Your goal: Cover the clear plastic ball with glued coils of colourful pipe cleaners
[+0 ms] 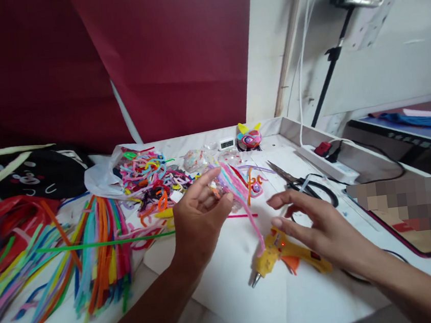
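Note:
My left hand (200, 212) is raised over the white table (310, 300), its fingers closed on a small clear object wrapped with pink and pastel pipe cleaners (235, 185); a pink strand hangs down from it. My right hand (314, 223) hovers open with fingers spread, just above a yellow glue gun (275, 258) that lies on the table with a red light lit. Black-handled scissors (302, 183) lie just beyond my right hand.
A big spread of coloured pipe cleaners (93, 246) covers the left side, with a plastic bag of offcuts (139, 172) behind. A small colourful toy figure (249, 137), a digital timer (226, 143), a white power strip (329, 165) and a black bag (35, 172) stand farther back.

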A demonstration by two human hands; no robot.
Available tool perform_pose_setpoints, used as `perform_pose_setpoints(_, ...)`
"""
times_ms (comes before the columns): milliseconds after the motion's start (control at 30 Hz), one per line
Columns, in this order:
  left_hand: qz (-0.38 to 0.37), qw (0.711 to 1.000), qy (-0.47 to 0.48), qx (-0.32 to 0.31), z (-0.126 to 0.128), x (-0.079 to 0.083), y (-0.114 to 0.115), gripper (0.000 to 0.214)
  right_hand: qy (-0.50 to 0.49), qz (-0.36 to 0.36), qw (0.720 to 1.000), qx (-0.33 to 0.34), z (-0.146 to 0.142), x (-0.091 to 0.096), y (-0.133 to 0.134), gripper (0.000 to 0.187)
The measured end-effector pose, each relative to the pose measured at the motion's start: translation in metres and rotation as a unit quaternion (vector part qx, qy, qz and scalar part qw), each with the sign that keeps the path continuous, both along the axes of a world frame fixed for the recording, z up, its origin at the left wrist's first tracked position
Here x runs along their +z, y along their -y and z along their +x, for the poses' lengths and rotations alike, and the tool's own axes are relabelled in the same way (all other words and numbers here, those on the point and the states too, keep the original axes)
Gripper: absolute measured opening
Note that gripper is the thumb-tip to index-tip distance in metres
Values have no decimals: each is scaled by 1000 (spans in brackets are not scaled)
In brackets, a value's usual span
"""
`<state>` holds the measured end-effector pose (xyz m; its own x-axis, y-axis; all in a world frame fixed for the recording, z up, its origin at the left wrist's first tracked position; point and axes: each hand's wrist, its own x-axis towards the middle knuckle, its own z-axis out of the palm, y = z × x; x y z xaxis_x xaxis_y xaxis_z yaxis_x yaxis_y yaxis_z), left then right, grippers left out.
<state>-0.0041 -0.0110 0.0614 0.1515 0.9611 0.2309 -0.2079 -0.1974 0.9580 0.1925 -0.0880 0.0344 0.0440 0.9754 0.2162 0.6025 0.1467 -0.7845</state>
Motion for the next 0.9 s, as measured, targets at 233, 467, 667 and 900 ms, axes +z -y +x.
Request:
perform_pose_setpoints(233, 0, 1000, -8, 12, 3, 3, 5, 54, -326, -119, 934, 81, -30, 12, -29, 33)
perform_pose_setpoints(467, 9, 999, -34, -17, 2, -7, 3, 55, -430, -166, 883, 84, -33, 5, -25, 32)
perform_pose_setpoints(667, 9, 999, -26, -37, 4, -8, 3, 55, -347, -41, 937, 17, -37, 9, -18, 29)
perform_pose_setpoints(900, 1, 998, -8, -56, 4, -11, 3, 71, -156, 172, 972, -31, -37, 4, -12, 14)
